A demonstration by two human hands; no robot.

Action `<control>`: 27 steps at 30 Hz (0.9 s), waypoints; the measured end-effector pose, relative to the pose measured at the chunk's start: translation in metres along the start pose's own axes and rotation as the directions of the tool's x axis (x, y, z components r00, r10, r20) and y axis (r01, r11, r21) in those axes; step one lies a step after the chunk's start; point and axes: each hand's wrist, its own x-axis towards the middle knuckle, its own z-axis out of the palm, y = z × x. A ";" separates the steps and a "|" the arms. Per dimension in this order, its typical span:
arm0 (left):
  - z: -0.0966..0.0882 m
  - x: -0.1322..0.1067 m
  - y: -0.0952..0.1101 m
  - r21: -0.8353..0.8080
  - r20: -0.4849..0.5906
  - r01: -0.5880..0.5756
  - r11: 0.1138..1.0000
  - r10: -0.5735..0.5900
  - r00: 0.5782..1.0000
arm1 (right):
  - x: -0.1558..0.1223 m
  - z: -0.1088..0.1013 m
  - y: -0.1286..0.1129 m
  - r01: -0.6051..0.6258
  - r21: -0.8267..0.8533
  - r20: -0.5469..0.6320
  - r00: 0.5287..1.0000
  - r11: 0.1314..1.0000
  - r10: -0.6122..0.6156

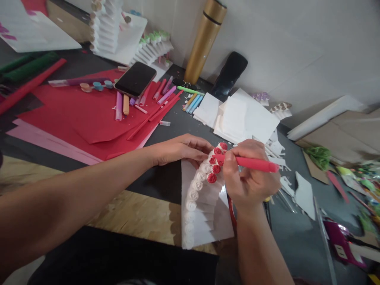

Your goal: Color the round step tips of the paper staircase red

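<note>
My right hand [252, 180] grips a red felt-tip marker [258, 163], its tip against the small rolled paper roses near the far end of a curved row. Several roses [211, 178] there are red; the others [194, 194] along the curve are white. My left hand [191, 148] holds the far end of this rose piece, thumb beside the roses and the other fingers partly hidden behind it. White pleated strips fan out from the roses over a white foam-like board [219, 233] at the table's near edge.
Red paper sheets [59, 118] lie left, with a phone [135, 79] and several markers [118, 106] on them. A gold flask [204, 41] and dark case [230, 75] stand against the wall. White card pieces [249, 114] are stacked behind my hands. A purple device [342, 241] lies right.
</note>
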 end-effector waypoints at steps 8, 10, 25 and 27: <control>-0.001 0.001 -0.002 0.011 0.002 -0.005 1.000 0.005 1.000 | 0.001 0.001 -0.001 0.007 0.013 -0.012 1.000 1.000 -0.007; -0.001 0.001 -0.002 0.016 0.001 -0.003 1.000 0.003 1.000 | 0.000 0.001 -0.001 0.000 0.012 -0.015 1.000 1.000 0.000; -0.001 0.001 -0.002 0.028 0.008 -0.016 0.999 0.016 1.000 | 0.000 0.001 -0.002 -0.005 0.018 -0.014 1.000 1.000 0.005; -0.001 0.001 -0.001 0.043 0.004 -0.022 0.999 0.022 1.000 | 0.000 0.000 -0.002 -0.021 0.020 0.016 1.000 1.000 0.021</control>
